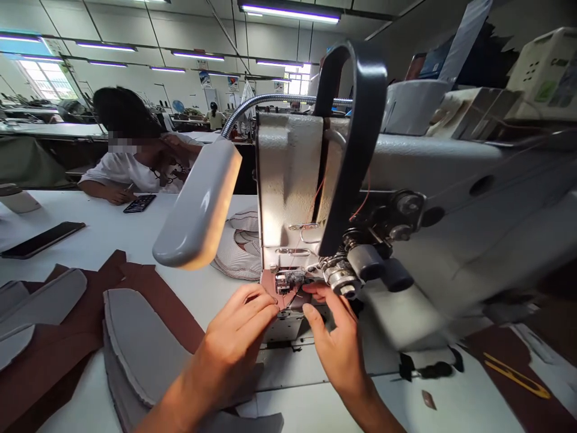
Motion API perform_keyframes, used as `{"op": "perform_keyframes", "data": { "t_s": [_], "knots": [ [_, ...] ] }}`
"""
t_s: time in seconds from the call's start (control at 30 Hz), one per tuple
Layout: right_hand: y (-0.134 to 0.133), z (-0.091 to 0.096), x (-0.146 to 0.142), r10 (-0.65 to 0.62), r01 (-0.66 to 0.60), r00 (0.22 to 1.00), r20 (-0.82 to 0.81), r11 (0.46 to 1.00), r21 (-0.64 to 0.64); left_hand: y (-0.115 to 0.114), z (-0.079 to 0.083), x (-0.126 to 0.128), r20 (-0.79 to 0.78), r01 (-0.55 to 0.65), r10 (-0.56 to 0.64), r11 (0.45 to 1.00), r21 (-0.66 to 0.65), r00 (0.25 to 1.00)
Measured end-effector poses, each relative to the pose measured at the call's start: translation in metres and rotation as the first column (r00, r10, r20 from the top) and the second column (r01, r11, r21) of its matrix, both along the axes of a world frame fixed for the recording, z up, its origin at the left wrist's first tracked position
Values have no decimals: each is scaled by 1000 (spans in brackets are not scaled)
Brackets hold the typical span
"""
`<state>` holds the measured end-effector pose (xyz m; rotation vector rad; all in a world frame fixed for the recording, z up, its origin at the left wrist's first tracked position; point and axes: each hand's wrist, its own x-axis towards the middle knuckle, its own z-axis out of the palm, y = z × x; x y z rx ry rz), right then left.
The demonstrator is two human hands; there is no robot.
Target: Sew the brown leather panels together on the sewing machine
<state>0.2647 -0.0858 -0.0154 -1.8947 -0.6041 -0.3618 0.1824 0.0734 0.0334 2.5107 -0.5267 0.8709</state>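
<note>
At frame centre, left hand (238, 337) and right hand (336, 343) pinch the small reddish-brown leather piece (288, 296) flat under the metal presser foot (283, 281); keep fingers clear.

The sewing machine (451, 198) has a matt, off-white painted metal body, scuffed in places, with shiny bare-metal parts at the presser foot (283, 281). The small brown piece (276, 296) pinched by the left hand (234, 337) and right hand (336, 343) looks like smooth matt leather. The lamp (198, 207) has a glossy white plastic shade on a ribbed metal gooseneck. The strap (356, 138) is dark, smooth, faintly glossy. The table (117, 225) is smooth white.
</note>
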Motion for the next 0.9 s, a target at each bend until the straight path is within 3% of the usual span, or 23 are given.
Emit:
{"op": "perform_keyframes", "data": {
  "t_s": [0.23,0.4,0.9],
  "knots": [
    [14,3,16,113,-126,980,-161,989,-77,4,3,6,-18,71,-73,995,-69,997],
    [18,5,21,46,-65,976,-213,994,-83,9,1,11,-10,104,-105,993,-57,994],
    [28,4,29,-13,-3,971,-240,998,-69,13,0,26,94,-3,3,1000,-8,996]
  ]
}}
